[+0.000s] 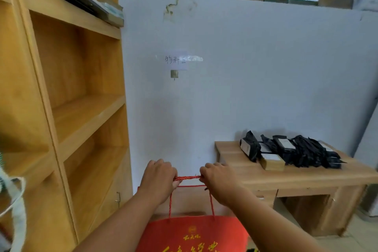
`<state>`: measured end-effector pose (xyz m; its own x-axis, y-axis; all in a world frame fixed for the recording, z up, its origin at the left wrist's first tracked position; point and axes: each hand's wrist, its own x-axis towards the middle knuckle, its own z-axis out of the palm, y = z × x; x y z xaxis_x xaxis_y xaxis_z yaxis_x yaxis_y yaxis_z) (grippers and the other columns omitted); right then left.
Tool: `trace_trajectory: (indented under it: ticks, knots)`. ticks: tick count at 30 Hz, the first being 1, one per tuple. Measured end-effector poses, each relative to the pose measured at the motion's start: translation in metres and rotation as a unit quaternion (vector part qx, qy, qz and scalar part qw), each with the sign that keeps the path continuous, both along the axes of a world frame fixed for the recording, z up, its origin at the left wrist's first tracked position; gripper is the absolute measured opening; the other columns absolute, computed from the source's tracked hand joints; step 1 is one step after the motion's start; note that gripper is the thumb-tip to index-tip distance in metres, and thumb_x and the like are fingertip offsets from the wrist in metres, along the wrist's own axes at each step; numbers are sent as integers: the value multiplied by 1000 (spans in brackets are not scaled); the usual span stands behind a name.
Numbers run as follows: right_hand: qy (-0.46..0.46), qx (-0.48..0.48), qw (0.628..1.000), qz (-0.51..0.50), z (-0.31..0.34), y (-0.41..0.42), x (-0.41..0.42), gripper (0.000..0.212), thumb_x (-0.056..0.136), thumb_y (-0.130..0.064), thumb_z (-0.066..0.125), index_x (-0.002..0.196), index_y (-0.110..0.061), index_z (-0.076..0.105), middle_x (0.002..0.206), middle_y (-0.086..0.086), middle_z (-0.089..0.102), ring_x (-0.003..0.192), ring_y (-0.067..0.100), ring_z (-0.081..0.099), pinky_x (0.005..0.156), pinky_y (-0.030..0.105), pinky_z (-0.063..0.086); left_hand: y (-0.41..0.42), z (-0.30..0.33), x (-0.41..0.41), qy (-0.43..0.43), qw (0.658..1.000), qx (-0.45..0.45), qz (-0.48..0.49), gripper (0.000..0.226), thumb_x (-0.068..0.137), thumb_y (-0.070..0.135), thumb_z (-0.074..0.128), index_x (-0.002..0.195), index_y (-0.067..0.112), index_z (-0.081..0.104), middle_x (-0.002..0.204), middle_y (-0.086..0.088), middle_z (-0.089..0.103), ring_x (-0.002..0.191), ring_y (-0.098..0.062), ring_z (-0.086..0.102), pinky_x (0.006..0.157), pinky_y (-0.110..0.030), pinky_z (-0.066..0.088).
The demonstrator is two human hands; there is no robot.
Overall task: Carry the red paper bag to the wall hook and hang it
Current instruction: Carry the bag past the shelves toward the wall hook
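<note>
Hands: left hand (158, 181) and right hand (219, 183) each have fingers curled tight on the twisted red rope handle (187, 178), stretched taut between them. Red paper bag (192, 233) hangs well below the small metal wall hook (174, 74). Risk: only one rope loop catching, tilting the bag off.

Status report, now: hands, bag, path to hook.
Left hand, right hand shut on rope handle. Red paper bag hangs below. Wall hook above, unobstructed.

Soft, even daylight; faint shadows behind the black foil packets (290, 150), right of the fingers. Wide-angle bending at edges; slightly soft focus overall.
</note>
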<state>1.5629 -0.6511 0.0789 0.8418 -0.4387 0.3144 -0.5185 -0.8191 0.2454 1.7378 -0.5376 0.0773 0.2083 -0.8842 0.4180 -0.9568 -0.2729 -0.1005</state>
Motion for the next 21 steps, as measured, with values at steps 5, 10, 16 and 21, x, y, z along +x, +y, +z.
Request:
trace_trajectory:
  ticks: [5, 10, 16, 21]
  knots:
    - [-12, -2, 1000, 5, 9, -68, 64, 18, 100, -33, 49, 106, -17, 57, 100, 5, 63, 87, 28, 60, 75, 42, 45, -68, 10, 63, -1, 1000, -5, 7, 30, 93, 53, 59, 90, 28, 76, 84, 7, 66, 78, -14, 46, 74, -33, 35]
    - [-29, -9, 999, 15, 14, -143, 122, 20, 101, -33, 46, 106, -16, 57, 100, 5, 64, 89, 29, 61, 74, 41, 43, -144, 13, 123, -10, 1000, -17, 2, 28, 92, 51, 61, 89, 28, 76, 83, 8, 64, 81, -15, 49, 73, -33, 34]
    - [-46, -13, 999, 26, 15, -245, 184, 23, 101, -34, 42, 101, -16, 57, 96, 4, 63, 83, 29, 60, 70, 39, 38, -241, 16, 184, -26, 999, -18, 12, 27, 93, 49, 61, 89, 27, 76, 82, 7, 63, 79, -14, 48, 76, -32, 39]
    - [-49, -12, 997, 53, 24, -329, 236, 24, 102, -33, 40, 103, -16, 57, 97, 4, 62, 83, 28, 59, 73, 40, 43, -317, 28, 232, -38, 999, -17, 23, 26, 93, 47, 61, 93, 25, 75, 85, 5, 64, 79, -13, 46, 77, -32, 37]
